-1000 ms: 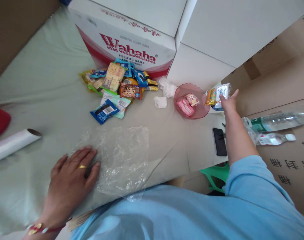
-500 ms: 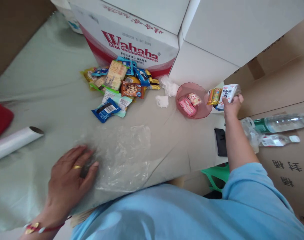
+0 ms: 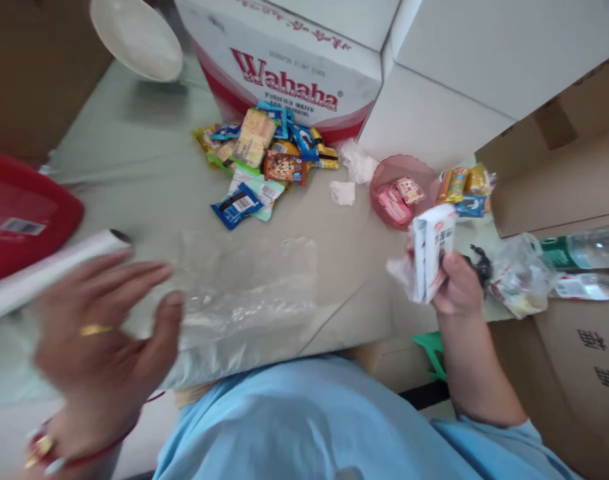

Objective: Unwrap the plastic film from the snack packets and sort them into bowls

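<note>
One white snack packet (image 3: pixel 431 257) is sitting gripped in our right hand (image 3: pixel 457 290) while we are holding our empty left hand (image 3: pixel 101 333) open over a clear plastic sheet (image 3: pixel 254 293).

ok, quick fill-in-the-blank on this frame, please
The right hand grips a ____ packet.
The pink bowl holds ____ snacks.
The left hand wears a ____ ring.
The box behind the snack pile reads ____.
Missing: white; two; gold; Wahaha.
</note>
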The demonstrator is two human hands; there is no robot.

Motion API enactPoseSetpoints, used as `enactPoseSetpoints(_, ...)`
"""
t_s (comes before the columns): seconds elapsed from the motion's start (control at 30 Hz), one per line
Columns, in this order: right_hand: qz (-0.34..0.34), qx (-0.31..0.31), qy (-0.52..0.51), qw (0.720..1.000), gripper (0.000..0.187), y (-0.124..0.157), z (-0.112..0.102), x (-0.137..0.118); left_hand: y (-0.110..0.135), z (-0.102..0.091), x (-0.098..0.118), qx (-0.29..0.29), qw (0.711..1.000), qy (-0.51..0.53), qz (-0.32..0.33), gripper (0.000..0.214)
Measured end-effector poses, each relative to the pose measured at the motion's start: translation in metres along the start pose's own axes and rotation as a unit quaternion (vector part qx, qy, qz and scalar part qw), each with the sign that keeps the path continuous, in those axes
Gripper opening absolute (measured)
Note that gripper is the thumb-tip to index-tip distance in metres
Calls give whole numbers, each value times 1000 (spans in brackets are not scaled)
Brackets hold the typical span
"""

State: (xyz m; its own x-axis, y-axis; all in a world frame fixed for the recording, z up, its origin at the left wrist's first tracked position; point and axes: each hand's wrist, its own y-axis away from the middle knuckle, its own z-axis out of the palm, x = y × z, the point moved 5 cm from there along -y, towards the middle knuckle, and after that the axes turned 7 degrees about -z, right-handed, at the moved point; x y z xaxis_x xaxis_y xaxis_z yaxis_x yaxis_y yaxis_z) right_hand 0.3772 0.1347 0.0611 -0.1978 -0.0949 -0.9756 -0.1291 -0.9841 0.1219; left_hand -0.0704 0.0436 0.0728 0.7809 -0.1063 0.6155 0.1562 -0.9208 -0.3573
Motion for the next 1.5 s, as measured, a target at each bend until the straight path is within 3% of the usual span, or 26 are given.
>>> enactPoseSetpoints(0.07, 79, -39, -60, 994, 47, 25, 32, 35, -16, 20, 31, -32, 996, 75, 27, 62)
enactPoseSetpoints(0.13, 129, -74, -108, 983, 43, 40, 61, 64, -30, 54, 57, -125, 975, 179, 33, 68)
enactPoseSetpoints(0.2, 161, -104, -137, 972, 42, 48, 85, 82, -40, 92, 73, -212, 923, 319, -23, 75)
enactPoseSetpoints(0.27, 190, -126, -150, 962, 42, 52, 100, 92, -45, 124, 81, -255, 857, 438, -95, 77)
enactPoseSetpoints(0.33, 211, -133, -153, 956, 43, 55, 107, 96, -44, 151, 85, -305, 792, 508, -144, 57)
enactPoseSetpoints(0.4, 221, -119, -154, 955, 45, 57, 106, 96, -43, 167, 80, -298, 773, 528, -188, 35)
enactPoseSetpoints(0.53, 213, -91, -138, 963, 40, 59, 98, 93, -42, 171, 58, -219, 815, 489, -222, 23)
enactPoseSetpoints(0.63, 170, -63, -116, 977, 38, 56, 96, 92, -32, 172, 48, -199, 855, 423, -225, 21)
enactPoseSetpoints(0.7, 140, -40, -95, 985, 36, 54, 98, 94, -23, 175, 47, -193, 866, 398, -234, 15)
enactPoseSetpoints(0.77, 107, -25, -52, 993, 35, 52, 101, 97, -16, 178, 51, -198, 831, 453, -253, 17)
enactPoseSetpoints(0.87, 27, -14, 50, 998, 34, 51, 107, 97, -11, 179, 64, -231, 706, 605, -287, 32)
enactPoseSetpoints(0.93, -20, -18, 122, 992, 31, 52, 111, 95, -11, 178, 71, -245, 652, 646, -314, 39)
enactPoseSetpoints(1.03, -48, -53, 174, 982, 34, 53, 118, 92, -13, 177, 67, -202, 650, 629, -375, 48)
enactPoseSetpoints(1.1, -39, -102, 147, 983, 51, 54, 121, 91, -15, 177, 60, -168, 645, 624, -409, 53)
enactPoseSetpoints(1.17, -19, -159, 97, 982, 66, 55, 121, 90, -19, 177, 54, -163, 622, 636, -427, 49)
enactPoseSetpoints(1.2, -11, -184, 83, 979, 63, 55, 119, 90, -21, 177, 52, -169, 609, 643, -433, 45)
enactPoseSetpoints(1.3, -33, -235, 148, 960, 24, 50, 107, 86, -26, 176, 48, -199, 576, 653, -450, 31)
enactPoseSetpoints(1.37, -109, -219, 250, 937, 12, 42, 99, 80, -25, 177, 51, -222, 552, 659, -460, 25)
enactPoseSetpoints(1.43, -183, -162, 321, 915, 10, 35, 94, 73, -22, 179, 56, -237, 533, 666, -465, 24)
enactPoseSetpoints(1.5, -190, -122, 320, 920, 10, 32, 94, 75, -19, 181, 61, -244, 527, 669, -464, 26)
